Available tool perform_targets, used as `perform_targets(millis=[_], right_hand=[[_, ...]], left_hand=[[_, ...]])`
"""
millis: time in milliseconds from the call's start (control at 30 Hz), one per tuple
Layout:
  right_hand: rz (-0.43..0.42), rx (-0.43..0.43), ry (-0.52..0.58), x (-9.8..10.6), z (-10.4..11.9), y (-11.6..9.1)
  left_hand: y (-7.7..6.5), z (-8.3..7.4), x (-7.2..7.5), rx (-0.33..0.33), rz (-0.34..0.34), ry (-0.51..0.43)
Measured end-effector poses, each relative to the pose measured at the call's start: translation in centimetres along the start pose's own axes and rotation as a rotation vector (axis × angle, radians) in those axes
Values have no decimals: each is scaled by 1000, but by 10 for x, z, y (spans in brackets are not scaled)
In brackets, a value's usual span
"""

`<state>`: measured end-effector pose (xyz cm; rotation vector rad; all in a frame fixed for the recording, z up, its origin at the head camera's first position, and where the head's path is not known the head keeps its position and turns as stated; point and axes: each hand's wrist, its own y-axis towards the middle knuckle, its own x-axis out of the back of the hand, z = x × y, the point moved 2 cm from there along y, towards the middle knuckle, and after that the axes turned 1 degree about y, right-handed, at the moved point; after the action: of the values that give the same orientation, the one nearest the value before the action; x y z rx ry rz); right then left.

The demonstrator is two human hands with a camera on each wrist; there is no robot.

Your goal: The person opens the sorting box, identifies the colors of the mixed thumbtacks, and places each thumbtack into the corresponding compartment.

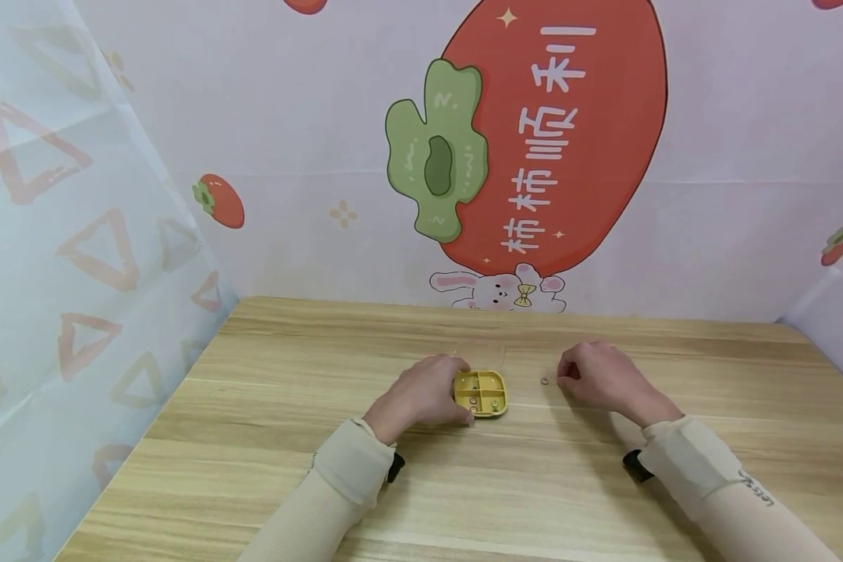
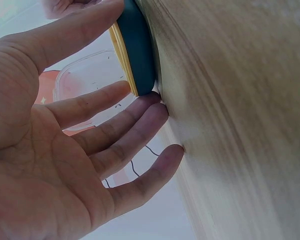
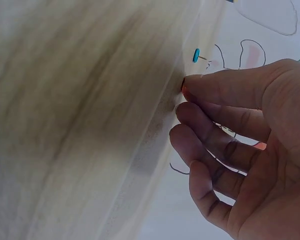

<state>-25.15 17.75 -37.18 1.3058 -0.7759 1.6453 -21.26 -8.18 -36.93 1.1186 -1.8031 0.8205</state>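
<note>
A small yellow box [image 1: 492, 381] with four compartments sits on the table, and its clear lid [image 1: 488, 353] stands open at the back. Small round pieces lie in the near compartments. My left hand [image 1: 427, 390] holds the box from its left side, thumb near and index finger far; the left wrist view shows its dark teal base [image 2: 137, 47]. To the right, my right hand [image 1: 607, 378] has thumb and index fingertips together at the tabletop, pinching what looks like a small red thumbtack [image 3: 184, 89], mostly hidden. Just beyond lies a teal thumbtack [image 3: 196, 55] on its side.
The wood-grain table [image 1: 295, 468] reaches back to a printed backdrop [image 1: 309, 250] with a large red persimmon. Another printed sheet [image 1: 77, 257] hangs along the left side. Dark wrist straps [image 1: 635, 466] show at the sleeves.
</note>
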Motion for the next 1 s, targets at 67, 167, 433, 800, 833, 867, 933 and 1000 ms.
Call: perform_targets(millis=[67,167,433,800,833,867,933,1000], right_hand=[[6,0,-1,0,0,0],[6,1,0,0,0,1],[-8,-4,15,3,4,1],[-20,18,42,3,8,0],[-23,21,44,3,8,0],[-26,26,47,3,8,-1],[-35,37,55,2,10,-1],[-43,51,62,2,12,-1]], left_hand=[[0,0,0,-2,-3,1],[-1,0,0,-5,-5,0],[-1,-1,1,-5,-6,-1],[-1,-1,1,-9,-5,15],[-1,-1,1,-10,-6,15],[-1,-1,1,-10,-5,15],[-1,-1,1,-9,-4,14],[-1,-1,1,-9,-4,11]])
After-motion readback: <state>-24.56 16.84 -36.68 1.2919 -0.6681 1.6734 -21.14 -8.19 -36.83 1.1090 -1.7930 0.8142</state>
